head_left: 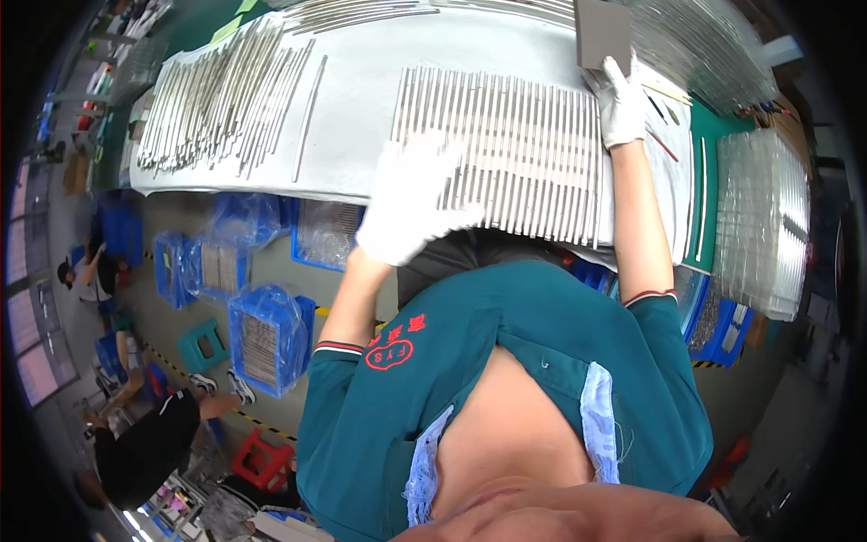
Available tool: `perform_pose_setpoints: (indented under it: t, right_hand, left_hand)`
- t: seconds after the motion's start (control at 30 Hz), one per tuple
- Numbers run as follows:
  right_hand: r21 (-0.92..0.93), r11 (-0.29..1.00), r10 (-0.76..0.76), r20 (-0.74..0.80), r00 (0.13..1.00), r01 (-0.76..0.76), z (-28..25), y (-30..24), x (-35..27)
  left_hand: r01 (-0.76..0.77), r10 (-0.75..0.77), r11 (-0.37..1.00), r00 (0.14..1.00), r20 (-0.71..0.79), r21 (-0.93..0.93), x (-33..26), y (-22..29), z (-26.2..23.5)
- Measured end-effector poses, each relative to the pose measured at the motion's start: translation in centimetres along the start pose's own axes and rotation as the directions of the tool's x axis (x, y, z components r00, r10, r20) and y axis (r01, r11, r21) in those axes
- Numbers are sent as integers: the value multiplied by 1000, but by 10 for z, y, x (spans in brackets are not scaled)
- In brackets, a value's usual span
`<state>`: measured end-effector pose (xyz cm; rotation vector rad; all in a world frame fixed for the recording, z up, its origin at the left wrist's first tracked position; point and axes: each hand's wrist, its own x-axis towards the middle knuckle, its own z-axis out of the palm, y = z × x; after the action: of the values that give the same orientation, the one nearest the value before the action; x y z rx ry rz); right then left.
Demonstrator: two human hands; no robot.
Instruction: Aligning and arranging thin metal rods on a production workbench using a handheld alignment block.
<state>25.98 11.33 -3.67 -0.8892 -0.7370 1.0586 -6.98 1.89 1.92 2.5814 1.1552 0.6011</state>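
Many thin metal rods (515,144) lie side by side in an even row on the white cloth of the table. My left hand (406,199), in a white glove, is over the lower left end of this row, thumb stretched to the right and fingers out. Bright glare and some blur hide whether its fingertips touch the rods. At the row's upper right corner my gloved right hand (623,113) grips a flat grey rectangular block (603,36) by its near end, thumb on the face.
A looser pile of rods (217,99) is on the left, with one single rod (310,117) beside it. Clear plastic trays (761,221) are stacked at the right. Blue crates (266,339) stand on the floor at left, near a green stool (203,346). Other people are farther left.
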Motion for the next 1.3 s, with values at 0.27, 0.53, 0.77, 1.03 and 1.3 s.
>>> perform_pose_setpoints:
  t: [0.27,0.53,0.77,1.03,1.3]
  right_hand:
    - [3,1000,7,9,1000,-7,-13,11,11]
    - [4,1000,-10,-4,1000,10,-12,12,8]
    - [-166,983,-97,-105,990,79,27,-11,-11]
    - [-146,989,-2,-114,994,-15,26,-9,-11]
    - [-153,986,-69,-45,997,62,19,-6,-9]
  left_hand:
    - [427,-470,778,882,-24,461,-39,-123,-21]
    - [423,-546,631,838,-14,650,-40,-164,-11]
    - [227,-239,940,971,18,253,-23,-74,0]
    - [-76,69,995,991,112,60,-14,15,14]
    - [-110,103,987,992,67,113,-14,13,25]
